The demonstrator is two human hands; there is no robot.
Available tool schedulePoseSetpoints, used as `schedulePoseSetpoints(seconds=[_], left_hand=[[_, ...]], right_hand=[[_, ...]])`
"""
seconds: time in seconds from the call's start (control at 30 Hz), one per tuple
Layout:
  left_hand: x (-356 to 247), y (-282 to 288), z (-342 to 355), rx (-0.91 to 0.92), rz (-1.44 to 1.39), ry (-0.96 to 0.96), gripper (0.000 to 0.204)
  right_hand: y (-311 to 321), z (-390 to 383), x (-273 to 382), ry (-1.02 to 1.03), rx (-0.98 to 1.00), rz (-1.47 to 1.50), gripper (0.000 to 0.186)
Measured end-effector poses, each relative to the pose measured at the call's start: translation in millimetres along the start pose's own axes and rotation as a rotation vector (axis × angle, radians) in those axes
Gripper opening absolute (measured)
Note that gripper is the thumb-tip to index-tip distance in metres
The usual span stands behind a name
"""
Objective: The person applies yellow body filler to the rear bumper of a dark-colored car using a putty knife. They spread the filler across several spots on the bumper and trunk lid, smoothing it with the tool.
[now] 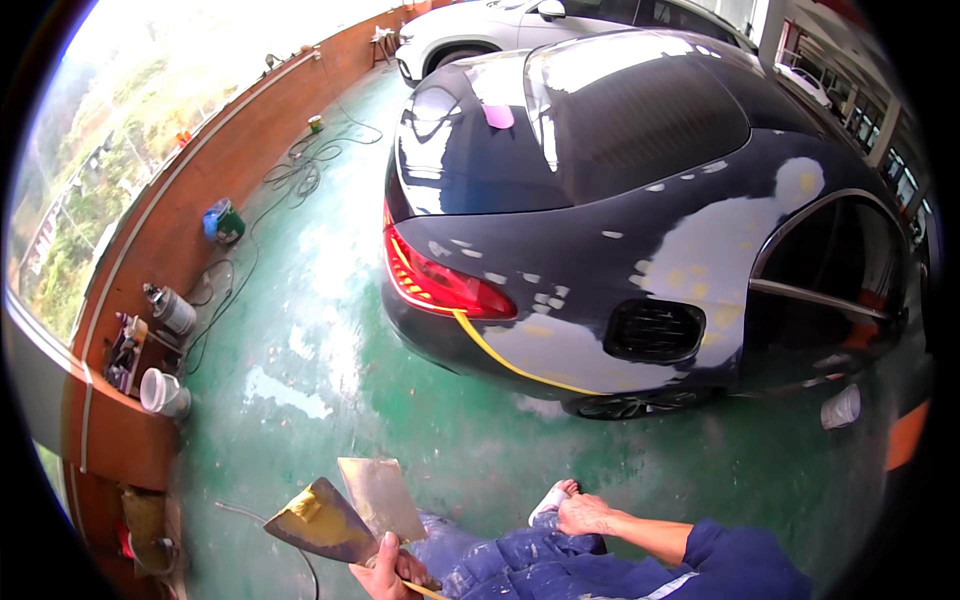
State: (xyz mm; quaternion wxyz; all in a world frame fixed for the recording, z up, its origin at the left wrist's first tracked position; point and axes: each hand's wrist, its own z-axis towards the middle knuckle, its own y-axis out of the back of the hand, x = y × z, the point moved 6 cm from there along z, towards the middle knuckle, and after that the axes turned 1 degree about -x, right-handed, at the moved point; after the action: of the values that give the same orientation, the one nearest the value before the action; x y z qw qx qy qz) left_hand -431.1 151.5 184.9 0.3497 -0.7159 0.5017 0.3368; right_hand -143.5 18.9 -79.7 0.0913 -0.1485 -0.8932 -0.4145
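My left hand (385, 572), low in the view, is closed around two putty knives. One putty knife (338, 527) has a wide dark blade with a lump of yellow putty (305, 507) on it. Beside it the other putty knife (382, 497) shows a plain, pale metal blade. My right hand (585, 515) is curled closed over my blue trouser leg (500, 560); whether anything is inside its fingers is hidden. Ahead stands a dark car (560, 240) with grey patches (700, 250) and yellowish spots on its rear side. Yellow tape (500, 358) runs from below the red tail light (440, 275).
A pink sheet (498, 117) lies on the boot lid. Along the orange-brown wall (225, 135) stand a white bucket (165, 393), a metal can (172, 310) and a green can (225, 222). Hoses (300, 165) lie on the green floor. Another bucket (841, 408) stands right; a white car (480, 30) is behind.
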Motion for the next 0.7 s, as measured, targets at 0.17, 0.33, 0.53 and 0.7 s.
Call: schedulePoseSetpoints(seconds=[0.17, 0.33, 0.53, 0.7], left_hand=[[-47, 95, 74, 0.06, 0.107, 0.012, 0.033], [-117, 155, 131, 0.2, 0.161, 0.016, 0.025], [-183, 196, 188, 0.264, 0.244, 0.04, 0.019], [-207, 193, 231, 0.305, 0.321, 0.066, 0.016]], right_hand=[[132, 64, 198, 0.155, -0.044, 0.895, 0.026], [176, 121, 393, 0.517, 0.294, 1.518, 0.05], [212, 159, 502, 0.508, -0.038, 1.83, 0.047], [235, 189, 504, 0.429, -0.081, 1.694, 0.044]])
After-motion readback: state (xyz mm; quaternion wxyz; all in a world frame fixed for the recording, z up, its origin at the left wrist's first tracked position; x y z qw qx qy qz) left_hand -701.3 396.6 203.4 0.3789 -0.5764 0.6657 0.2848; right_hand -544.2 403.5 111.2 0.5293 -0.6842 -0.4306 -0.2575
